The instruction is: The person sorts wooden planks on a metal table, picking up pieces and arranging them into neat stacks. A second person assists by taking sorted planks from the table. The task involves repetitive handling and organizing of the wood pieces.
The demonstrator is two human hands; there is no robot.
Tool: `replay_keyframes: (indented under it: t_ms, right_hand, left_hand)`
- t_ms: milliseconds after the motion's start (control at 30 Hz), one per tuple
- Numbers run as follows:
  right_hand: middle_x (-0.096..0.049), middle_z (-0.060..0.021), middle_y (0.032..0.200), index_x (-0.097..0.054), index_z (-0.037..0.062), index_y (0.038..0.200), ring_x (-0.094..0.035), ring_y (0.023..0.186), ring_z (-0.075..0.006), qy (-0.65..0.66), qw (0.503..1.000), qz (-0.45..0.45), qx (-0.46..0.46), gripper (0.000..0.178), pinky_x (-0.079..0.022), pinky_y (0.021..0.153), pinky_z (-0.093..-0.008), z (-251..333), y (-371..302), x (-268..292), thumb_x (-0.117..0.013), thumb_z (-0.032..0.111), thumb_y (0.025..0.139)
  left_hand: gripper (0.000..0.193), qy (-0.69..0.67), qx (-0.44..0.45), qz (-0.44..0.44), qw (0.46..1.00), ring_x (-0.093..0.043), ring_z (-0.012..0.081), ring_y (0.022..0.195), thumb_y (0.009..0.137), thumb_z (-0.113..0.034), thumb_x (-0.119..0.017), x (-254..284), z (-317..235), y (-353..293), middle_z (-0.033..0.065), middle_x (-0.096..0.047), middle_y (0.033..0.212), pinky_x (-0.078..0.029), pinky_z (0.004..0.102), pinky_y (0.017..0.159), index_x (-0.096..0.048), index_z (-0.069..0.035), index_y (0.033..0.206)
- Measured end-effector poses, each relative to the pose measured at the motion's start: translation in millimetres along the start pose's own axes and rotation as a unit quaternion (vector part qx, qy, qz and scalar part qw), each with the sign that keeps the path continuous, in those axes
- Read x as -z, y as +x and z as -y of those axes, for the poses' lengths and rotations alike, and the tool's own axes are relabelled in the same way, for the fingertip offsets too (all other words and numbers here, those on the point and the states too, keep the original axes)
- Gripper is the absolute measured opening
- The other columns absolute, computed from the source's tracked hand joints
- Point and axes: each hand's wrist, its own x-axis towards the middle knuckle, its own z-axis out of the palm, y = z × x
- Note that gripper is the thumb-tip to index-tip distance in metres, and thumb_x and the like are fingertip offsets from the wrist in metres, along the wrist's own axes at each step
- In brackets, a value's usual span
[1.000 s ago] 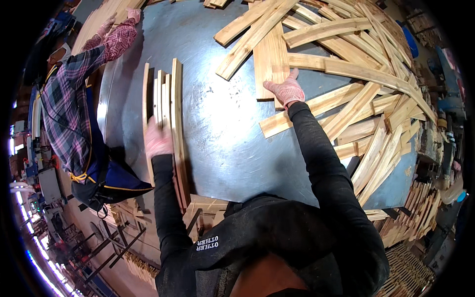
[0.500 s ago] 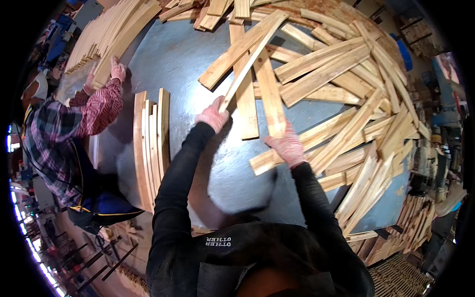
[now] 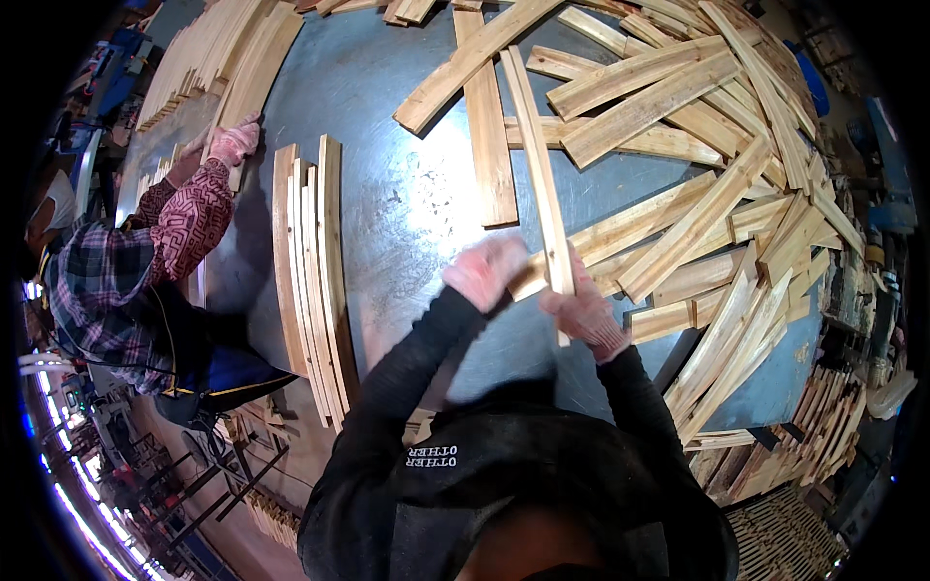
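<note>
My right hand (image 3: 591,315), in a pinkish work glove, is closed around the near end of a wooden slat (image 3: 539,174). The slat stands on its narrow edge and points away from me over the metal table (image 3: 407,261). My left hand (image 3: 487,271), gloved alike, is smeared by motion just left of the slat's near end, so its fingers do not show clearly. Beside it, the end of another board (image 3: 528,281) pokes out. A flat board (image 3: 489,155) lies farther off, partly under a slanted board (image 3: 475,63).
A loose heap of boards (image 3: 668,126) spreads over the right side. Several slats (image 3: 312,281) stand side by side left of me. At far left, a co-worker's gloved hands (image 3: 232,145) touch boards near a neat stack (image 3: 213,48).
My left hand has moved right and nearer me, off the narrow slat it held. The slat in my right hand has turned onto its edge. The co-worker's hands have shifted slightly.
</note>
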Motion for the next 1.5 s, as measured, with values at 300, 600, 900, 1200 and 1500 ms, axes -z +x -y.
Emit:
replay_keyframes:
  t_ms: [300, 600, 900, 1200, 1500]
  right_hand:
    - [-0.059, -0.0054, 0.108, -0.042, 0.0053, 0.137, -0.061, 0.095, -0.0193, 0.286, 0.954, 0.084, 0.041, 0.067, -0.053, 0.086, -0.0364, -4.8, -46.6, 10.3, -0.076, 0.008, 0.079]
    - [-0.063, -0.0105, 0.112, -0.039, 0.0020, 0.139, -0.062, 0.100, -0.0182, 0.195, 0.974, 0.107, 0.046, 0.060, -0.051, 0.087, -0.0301, -8.6, -25.9, -9.9, -0.066, 0.024, 0.091]
    - [-0.063, -0.0117, 0.114, -0.045, -0.0014, 0.136, -0.060, 0.103, -0.0168, 0.046, 0.998, 0.011, 0.043, 0.046, -0.051, 0.087, -0.0316, -20.3, -59.2, -30.9, -0.057, 0.020, 0.096]
    - [-0.045, 0.0028, 0.067, -0.039, 0.0043, 0.143, -0.046, 0.050, -0.0091, 0.554, 0.814, 0.172, -0.019, 0.051, -0.040, 0.042, -0.0259, -49.6, -65.0, 7.9, -0.048, 0.030, 0.100]
    - [-0.049, -0.0284, 0.132, -0.034, -0.0008, 0.142, -0.064, 0.094, -0.0299, 0.646, 0.726, 0.229, 0.053, 0.093, -0.058, 0.073, -0.0397, -58.8, -57.3, 49.9, -0.073, 0.054, 0.077]
  left_hand:
    - [0.078, 0.354, 0.129, -0.194, 0.906, -0.054, 0.0396, 0.117, 0.074, -0.007, -0.065, 5.1, -49.2, 112.6, 0.0274, -0.044, 0.130, -0.049, 0.0472, 0.093, -0.029, -0.004, 0.143]
    - [0.067, -0.577, 0.078, 0.172, 0.795, -0.066, 0.0320, 0.097, 0.084, -0.037, -0.073, 12.0, 0.3, -61.1, 0.0178, -0.062, 0.116, -0.054, 0.0442, 0.088, -0.048, 0.004, 0.131]
    - [0.076, -0.356, 0.059, -0.007, 0.933, -0.065, 0.0190, 0.091, 0.076, -0.021, -0.079, -45.7, 51.3, -89.1, 0.0146, -0.064, 0.107, -0.055, 0.0323, 0.083, -0.041, 0.003, 0.137]
    - [0.050, -0.338, 0.106, -0.113, 0.928, -0.069, 0.0252, 0.085, 0.079, -0.006, -0.069, 23.8, 87.6, -157.2, 0.0140, -0.067, 0.101, -0.059, 0.0357, 0.079, -0.050, 0.004, 0.124]
    - [0.069, 0.455, 0.049, -0.387, 0.800, -0.059, 0.0398, 0.113, 0.078, -0.021, -0.075, 102.3, 137.7, -255.8, 0.0248, -0.057, 0.128, -0.049, 0.0452, 0.094, -0.046, -0.003, 0.138]
